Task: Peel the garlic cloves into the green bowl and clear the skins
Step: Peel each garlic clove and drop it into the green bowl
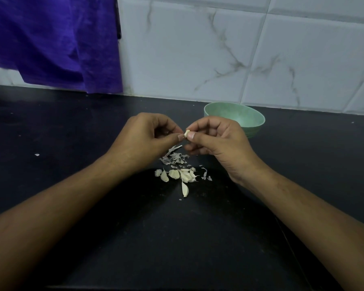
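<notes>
Left hand: we saw the left hand (143, 139) raised above the counter, its fingers curled in and its thumb and forefinger tips closed on one side of a small pale garlic clove (187, 133).
Right hand: the right hand (216, 139) faced it with its fingers curled the same way, and its thumb and forefinger pinched the other side of that clove; the two thumbnails nearly met.
Held clove: it sat between the two hands, off the counter and in front of the bowl's left side; we could not tell how much skin it carried.
Bowl: the round pale green bowl (245, 117) stood upright on the counter behind the right hand, near the wall, and the knuckles hid part of its near side.
Skins: a loose heap of thin greyish-white papery garlic skins (174, 158) lay on the counter just below the hands.
Loose cloves: a cluster of cream-coloured unpeeled garlic cloves (181, 174) lay just on our side of the skins, touching one another; a single long clove (185, 189) lay a little nearer to us.
Stray flake: one small white flake (37, 154) lay well apart to the left.
Counter: a matte black countertop (72, 127) bore everything.
Wall: we saw white tiles with grey marble veins (198, 49) behind it.
Cloth: a purple cloth (51, 38) hung at the upper left, with its hem near the counter's back edge.
</notes>
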Motion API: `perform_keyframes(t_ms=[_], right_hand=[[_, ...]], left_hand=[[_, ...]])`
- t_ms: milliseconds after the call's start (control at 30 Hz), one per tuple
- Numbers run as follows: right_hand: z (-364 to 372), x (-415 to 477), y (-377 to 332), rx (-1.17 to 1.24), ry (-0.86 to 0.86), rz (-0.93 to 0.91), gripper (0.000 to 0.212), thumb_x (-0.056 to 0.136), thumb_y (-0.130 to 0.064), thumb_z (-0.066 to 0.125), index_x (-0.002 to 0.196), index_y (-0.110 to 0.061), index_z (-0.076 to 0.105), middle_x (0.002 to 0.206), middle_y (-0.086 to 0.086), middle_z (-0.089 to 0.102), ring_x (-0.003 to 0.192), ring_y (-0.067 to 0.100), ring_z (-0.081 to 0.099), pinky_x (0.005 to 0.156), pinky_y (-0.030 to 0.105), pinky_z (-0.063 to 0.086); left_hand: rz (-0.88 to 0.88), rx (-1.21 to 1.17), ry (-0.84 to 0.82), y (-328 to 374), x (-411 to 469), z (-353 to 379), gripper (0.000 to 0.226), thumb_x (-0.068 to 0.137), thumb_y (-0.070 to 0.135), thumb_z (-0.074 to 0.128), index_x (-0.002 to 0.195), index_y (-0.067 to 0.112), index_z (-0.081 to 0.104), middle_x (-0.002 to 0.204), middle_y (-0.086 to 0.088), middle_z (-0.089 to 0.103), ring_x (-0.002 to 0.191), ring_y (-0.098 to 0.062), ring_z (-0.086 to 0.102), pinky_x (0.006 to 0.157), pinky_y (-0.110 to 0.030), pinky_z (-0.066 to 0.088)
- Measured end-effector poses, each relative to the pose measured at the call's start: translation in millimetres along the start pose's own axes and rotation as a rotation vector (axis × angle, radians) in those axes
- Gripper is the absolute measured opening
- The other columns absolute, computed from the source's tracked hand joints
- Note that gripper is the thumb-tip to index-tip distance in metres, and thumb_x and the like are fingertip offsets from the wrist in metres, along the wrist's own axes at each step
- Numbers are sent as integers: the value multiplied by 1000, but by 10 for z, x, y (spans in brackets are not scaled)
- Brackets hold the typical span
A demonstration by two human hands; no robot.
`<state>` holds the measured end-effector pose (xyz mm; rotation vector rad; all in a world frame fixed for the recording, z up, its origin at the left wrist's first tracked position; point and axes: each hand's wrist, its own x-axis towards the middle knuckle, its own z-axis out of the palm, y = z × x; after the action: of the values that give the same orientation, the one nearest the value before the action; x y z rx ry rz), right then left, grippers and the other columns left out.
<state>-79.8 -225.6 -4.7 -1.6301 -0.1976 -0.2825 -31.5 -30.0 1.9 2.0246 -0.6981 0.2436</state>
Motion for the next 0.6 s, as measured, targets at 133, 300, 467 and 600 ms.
perform_keyframes(t_ms=[133,300,467,600], right_hand=[[-4,2,-10,7,-8,14,11,92,2,72,102,5,68,85,22,72,71,21,72,72,35,64],[-15,21,12,-24,-45,-26,13,93,5,70,106,2,69,84,15,73,72,23,73,70,33,63],[-15,17,26,-104,-50,-74,11,92,7,71,102,8,69,77,12,75,74,26,76,75,37,63],[14,-5,32,-78,-30,-73,9,91,6,73,99,8,69,83,25,74,76,30,77,76,43,64]], left_hand=[[44,86,-9,27,-14,0,4,91,31,79,91,27,80,72,9,75,66,-5,72,72,-37,62],[79,154,16,49,-23,0,2,89,26,79,87,25,80,68,16,73,66,0,70,67,-23,55],[88,193,51,49,-30,-4,3,85,24,81,83,25,80,67,17,72,66,1,68,59,-11,46],[89,164,85,69,-51,15,4,84,24,82,81,25,79,65,19,70,63,1,66,58,-10,45]])
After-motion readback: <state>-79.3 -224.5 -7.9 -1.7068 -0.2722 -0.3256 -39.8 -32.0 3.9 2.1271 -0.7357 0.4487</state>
